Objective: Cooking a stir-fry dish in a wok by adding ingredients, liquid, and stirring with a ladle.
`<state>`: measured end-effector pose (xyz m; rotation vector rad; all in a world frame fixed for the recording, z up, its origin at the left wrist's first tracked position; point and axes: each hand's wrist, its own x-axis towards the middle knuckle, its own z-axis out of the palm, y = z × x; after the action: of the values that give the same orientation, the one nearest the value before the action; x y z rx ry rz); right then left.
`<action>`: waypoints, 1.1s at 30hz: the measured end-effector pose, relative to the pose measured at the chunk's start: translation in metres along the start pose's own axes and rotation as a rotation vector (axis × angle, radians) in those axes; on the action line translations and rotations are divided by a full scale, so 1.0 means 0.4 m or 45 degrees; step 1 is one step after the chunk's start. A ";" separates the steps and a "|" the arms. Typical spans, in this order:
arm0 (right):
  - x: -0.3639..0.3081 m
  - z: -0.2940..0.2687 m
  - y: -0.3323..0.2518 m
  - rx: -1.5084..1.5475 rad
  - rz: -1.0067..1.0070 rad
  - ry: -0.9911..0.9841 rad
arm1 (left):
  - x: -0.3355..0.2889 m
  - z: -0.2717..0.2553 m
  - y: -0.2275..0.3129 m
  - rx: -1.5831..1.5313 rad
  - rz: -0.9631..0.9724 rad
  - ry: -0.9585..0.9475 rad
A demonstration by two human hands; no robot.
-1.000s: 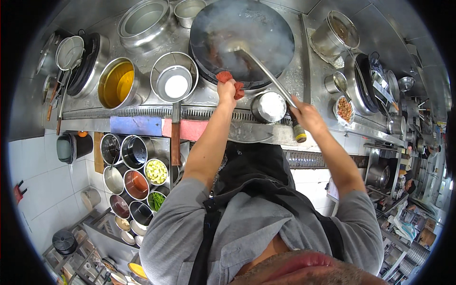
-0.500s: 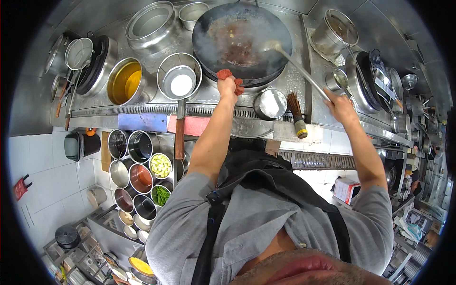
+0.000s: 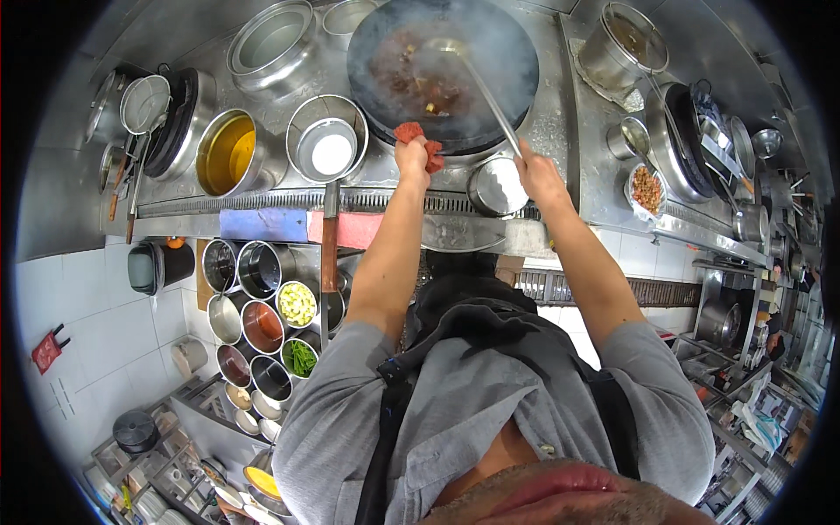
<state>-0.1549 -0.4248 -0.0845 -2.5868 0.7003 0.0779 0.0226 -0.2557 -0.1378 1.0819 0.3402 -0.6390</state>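
At the far left, a wire strainer (image 3: 144, 103) rests over a dark pot; beside it stands a steel pot of yellow oil (image 3: 226, 153), then a smaller pot holding something white (image 3: 331, 150); nearer, below the counter edge, a cluster of round tins (image 3: 262, 315) carries chopped greens, pale bits and sauces. In the middle, the left hand (image 3: 411, 157) is closed around a red cloth (image 3: 422, 140) at the near rim of the big black wok (image 3: 442, 70), which sits on the burner at the far centre; to its right, the right hand (image 3: 535, 171) is wrapped tight on the long handle of a ladle (image 3: 477, 83), whose bowl lies in the wok among brown sauce and dark pieces; steam rises off it. A small bowl of white powder (image 3: 497, 185) sits between the two hands; further right stand a steel stockpot (image 3: 623, 44) and a dish of reddish bits (image 3: 646, 188). By my reckoning the cooking is well under way; the food is sauced and bubbling, though nothing is plated yet and the stirring is unfinished.
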 end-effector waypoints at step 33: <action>-0.015 -0.199 0.123 -0.173 0.020 0.219 | -0.039 0.038 -0.011 0.013 0.045 0.002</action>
<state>-0.1895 -0.4951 -0.0326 -2.7414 0.8025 -0.0965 0.0069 -0.2658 -0.1257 1.0958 0.3194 -0.6090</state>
